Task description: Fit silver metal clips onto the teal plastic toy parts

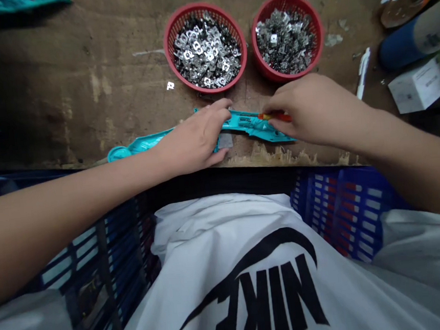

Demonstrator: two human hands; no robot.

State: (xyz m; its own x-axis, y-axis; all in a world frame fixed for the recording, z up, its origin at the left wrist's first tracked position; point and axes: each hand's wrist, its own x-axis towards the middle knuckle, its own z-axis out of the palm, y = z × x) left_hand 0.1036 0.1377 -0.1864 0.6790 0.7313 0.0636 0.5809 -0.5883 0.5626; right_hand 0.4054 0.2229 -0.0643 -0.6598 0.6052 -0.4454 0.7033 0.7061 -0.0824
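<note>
A long teal plastic part point(146, 141) lies along the front edge of the wooden table. My left hand point(202, 134) is closed over its middle, thumb on the near side and fingers on the far side. In my right hand point(303, 107) is a small screwdriver with an orange-red handle point(276, 116). Its thin shaft points left, low over the right half of the teal part; whether the tip touches is too small to tell. A small greyish piece point(224, 141) shows beside my left thumb.
Two red baskets point(168, 51) point(321, 33) of small metal clips stand behind the part. A loose clip point(170, 85), a white pen point(363, 73), a white box point(419, 86) and bottles point(398, 46) lie around. Blue crates point(339, 211) flank my lap.
</note>
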